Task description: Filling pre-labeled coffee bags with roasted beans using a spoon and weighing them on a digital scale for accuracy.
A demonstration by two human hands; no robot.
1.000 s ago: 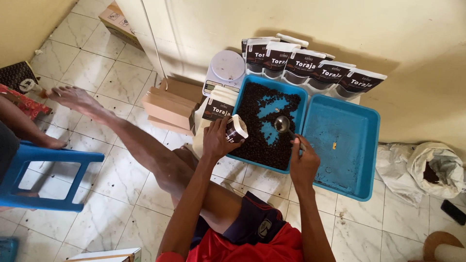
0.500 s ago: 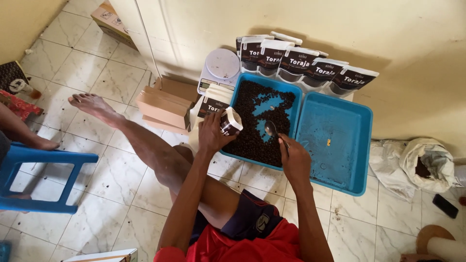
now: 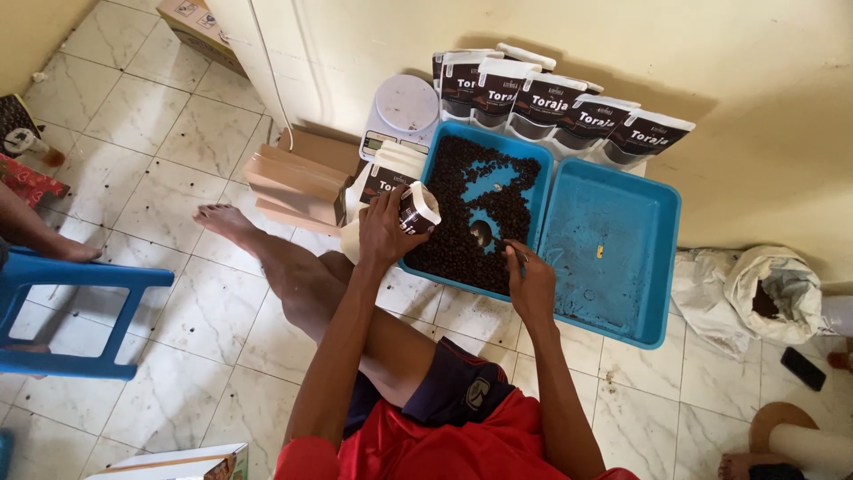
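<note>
Head view looks down on a person seated on the tiled floor (image 3: 178, 293). One open pouch (image 3: 418, 207), dark with a white rim, is clasped in the left hand (image 3: 384, 233) just over the near left corner of a blue tray (image 3: 533, 191). That tray holds a spread of dark coffee beans (image 3: 462, 240), with bare blue patches showing among them. The right hand (image 3: 530, 283) is closed around what seems to be a small metal scoop (image 3: 482, 234), its bowl down among the beans; the grip itself is partly hidden, so how the fingers sit on the handle is hard to tell.

A second blue tray (image 3: 622, 240) lies touching the first on its right side, nearly bare but for a few specks. So there are two trays in all.

Behind the trays, against the wall, stand filled dark pouches (image 3: 542, 102) in a leaning row; five fronts can be counted, with white tops of more behind them. One round white scale (image 3: 402, 111) sits left of that row. A few flat pouches (image 3: 386, 173) lie beside the left tray, next to a stack of brown cardboard (image 3: 298, 182). One blue plastic stool (image 3: 62, 311) stands at far left, and one white sack (image 3: 755, 293) slumps at the right.
</note>
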